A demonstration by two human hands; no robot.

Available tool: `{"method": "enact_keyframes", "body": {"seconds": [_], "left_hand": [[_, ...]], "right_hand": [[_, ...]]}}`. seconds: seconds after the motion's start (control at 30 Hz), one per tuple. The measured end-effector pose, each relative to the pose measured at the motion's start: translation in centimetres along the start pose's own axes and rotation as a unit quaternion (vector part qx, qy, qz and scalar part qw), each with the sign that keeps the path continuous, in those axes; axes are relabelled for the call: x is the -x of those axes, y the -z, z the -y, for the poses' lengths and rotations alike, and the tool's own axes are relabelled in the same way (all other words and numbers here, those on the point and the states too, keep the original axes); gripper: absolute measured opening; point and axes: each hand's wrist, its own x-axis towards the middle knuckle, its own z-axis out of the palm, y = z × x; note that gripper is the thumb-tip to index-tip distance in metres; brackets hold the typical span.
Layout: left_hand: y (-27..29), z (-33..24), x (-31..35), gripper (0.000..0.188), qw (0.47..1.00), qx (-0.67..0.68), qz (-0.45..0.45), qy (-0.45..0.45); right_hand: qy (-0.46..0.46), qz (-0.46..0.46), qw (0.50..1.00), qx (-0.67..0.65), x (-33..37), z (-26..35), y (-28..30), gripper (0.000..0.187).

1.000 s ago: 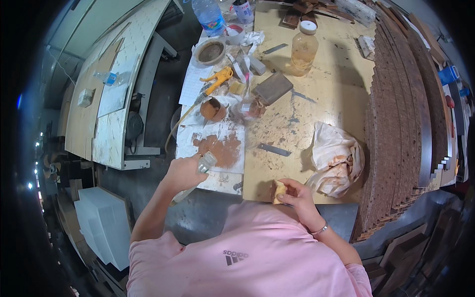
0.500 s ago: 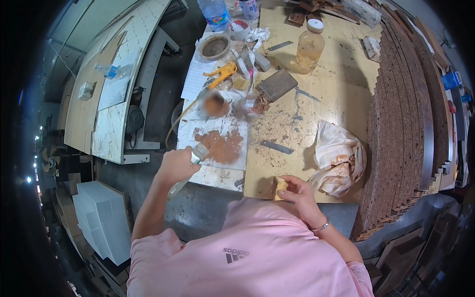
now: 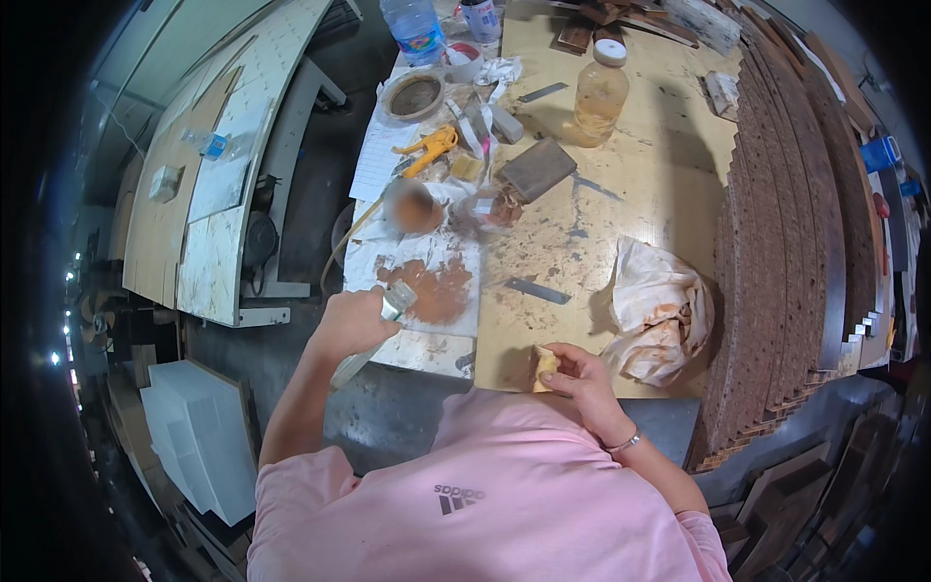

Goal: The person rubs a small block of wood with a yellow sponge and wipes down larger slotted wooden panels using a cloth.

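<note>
In the head view my left hand (image 3: 351,323) is closed round a clear bottle (image 3: 398,298), tilted with its open neck toward the table. The neck is over the edge of a white sheet (image 3: 459,335) smeared with a reddish-brown stain (image 3: 441,296). My right hand (image 3: 589,388) pinches a small yellow sponge (image 3: 545,372) with a dark brown side, at the table's front edge. Beyond the stain stands a cup (image 3: 415,210) of brown matter, its outline blurred. Beside it is a clear container (image 3: 491,208) with brown residue.
A crumpled stained cloth (image 3: 664,306) lies right of a flat metal blade (image 3: 539,290). Behind are a dark block (image 3: 539,169), an orange clamp (image 3: 430,145), a round dish (image 3: 414,95) and a capped bottle (image 3: 598,99) of yellowish liquid. Stacked brown boards (image 3: 776,233) line the right.
My left hand has shifted slightly right with the bottle, bringing its neck nearer the stain. The right hand keeps the sponge in nearly the same place. The whole view has shifted slightly.
</note>
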Motion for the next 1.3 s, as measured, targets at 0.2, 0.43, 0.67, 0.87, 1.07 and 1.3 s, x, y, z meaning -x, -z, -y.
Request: {"method": "enact_keyframes", "body": {"seconds": [0.2, 0.43, 0.67, 0.87, 1.07, 1.3], "left_hand": [[0.9, 0.2, -0.2, 0.049, 1.0, -0.013, 0.011, 0.022], [4.8, -0.4, -0.7, 0.05, 0.989, 0.129, -0.065, -0.041], [16.5, -5.9, -6.8, 0.031, 0.791, 0.479, -0.303, -0.232], [21.1, -12.3, -22.1, 0.027, 0.67, 0.541, -0.41, -0.301], [20.9, -17.3, -30.6, 0.042, 0.707, 0.503, -0.422, -0.262], [18.1, -16.2, -35.1, 0.07, 0.766, 0.463, -0.394, -0.211]], "right_hand": [[0.001, -0.011, 1.0, 0.002, -0.2, 0.0, 0.2, 0.04], [-0.001, -0.014, 0.999, -0.031, -0.1, 0.6, 0.5, 0.039], [0.0, -0.017, 1.0, 0.011, 0.2, 1.7, 1.2, 0.039], [0.008, -0.021, 0.999, 0.031, 0.9, 2.4, 2.2, 0.042], [0.042, -0.042, 0.998, -0.014, 0.3, 2.4, 3.0, 0.045], [0.067, -0.026, 0.997, 0.014, -1.0, 1.8, 3.2, 0.045]]}}
